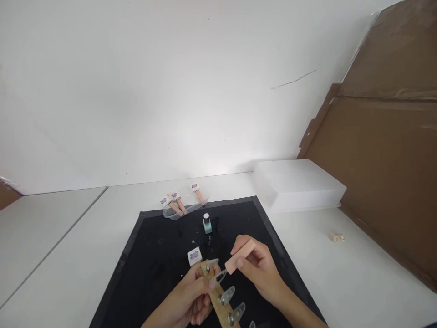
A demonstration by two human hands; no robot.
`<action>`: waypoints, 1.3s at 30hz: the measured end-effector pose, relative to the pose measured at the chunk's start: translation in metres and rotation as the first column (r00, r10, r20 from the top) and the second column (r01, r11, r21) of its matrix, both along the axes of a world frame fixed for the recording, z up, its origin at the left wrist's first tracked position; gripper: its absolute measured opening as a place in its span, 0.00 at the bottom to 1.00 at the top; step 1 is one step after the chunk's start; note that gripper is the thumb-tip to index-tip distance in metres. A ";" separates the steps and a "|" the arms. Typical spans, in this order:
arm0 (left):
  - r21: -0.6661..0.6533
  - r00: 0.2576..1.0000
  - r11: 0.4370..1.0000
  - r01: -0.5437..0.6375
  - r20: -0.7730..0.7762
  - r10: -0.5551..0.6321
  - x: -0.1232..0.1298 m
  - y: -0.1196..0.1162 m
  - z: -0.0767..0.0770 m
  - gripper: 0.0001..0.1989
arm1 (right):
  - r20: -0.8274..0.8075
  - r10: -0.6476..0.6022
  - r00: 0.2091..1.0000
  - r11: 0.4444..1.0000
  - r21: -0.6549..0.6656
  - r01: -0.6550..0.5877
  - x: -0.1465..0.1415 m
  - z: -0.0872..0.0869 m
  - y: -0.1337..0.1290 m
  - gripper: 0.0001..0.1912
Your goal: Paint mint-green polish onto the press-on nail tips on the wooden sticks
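Note:
My left hand (196, 294) grips a wooden strip (220, 305) that carries several clear false nail tips (237, 313) on small metal mounts. Its thumb rests by one nail tip (218, 278) near the strip's upper end. Pinched in my right hand (257, 266) is the pink cap of a nail polish brush (240, 256), slanting down to the left. The brush end is at that nail tip; whether its bristles touch is too small to tell. A square white polish bottle (195, 256) with a purple-patterned label is just beyond my left hand.
A mint-green bottle with a white top (207, 224) stands on the black mat (160, 246). Behind it, a clear tray (191, 208) holds several pink-capped bottles. A white foam block (303, 184) sits back right, small cream rings (337, 237) nearer, beside brown cardboard (385, 182).

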State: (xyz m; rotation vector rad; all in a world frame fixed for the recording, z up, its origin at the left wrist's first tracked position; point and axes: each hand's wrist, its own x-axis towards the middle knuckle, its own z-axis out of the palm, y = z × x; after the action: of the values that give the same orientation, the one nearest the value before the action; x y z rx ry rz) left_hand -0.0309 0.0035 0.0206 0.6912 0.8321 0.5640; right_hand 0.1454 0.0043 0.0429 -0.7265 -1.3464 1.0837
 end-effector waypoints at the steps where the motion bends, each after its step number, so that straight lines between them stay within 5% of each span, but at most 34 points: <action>1: 0.000 1.000 1.000 0.002 0.002 -0.002 0.000 0.000 0.000 0.17 | 0.005 0.011 1.000 1.000 0.009 -0.011 0.000 0.000 0.000 0.12; 18: -0.086 0.994 0.994 -0.070 0.078 0.077 0.001 0.001 0.006 0.19 | 0.044 -0.047 0.998 0.994 0.097 0.043 0.000 0.000 0.000 0.09; 30: -0.091 0.980 0.991 -0.096 0.163 0.110 -0.004 0.002 0.008 0.18 | 0.010 -0.134 0.991 0.991 0.020 0.134 0.004 -0.005 0.006 0.10; 39: -0.060 0.862 0.920 -0.387 0.330 0.384 -0.038 0.024 0.031 0.10 | 0.096 -0.145 0.985 0.963 -0.216 0.163 0.004 -0.006 0.015 0.09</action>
State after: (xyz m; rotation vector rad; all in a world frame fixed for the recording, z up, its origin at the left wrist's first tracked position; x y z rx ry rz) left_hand -0.0693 0.0276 0.0513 0.4149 0.6458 1.0203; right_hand 0.1499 0.0193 0.0370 -1.0337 -1.2235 1.1009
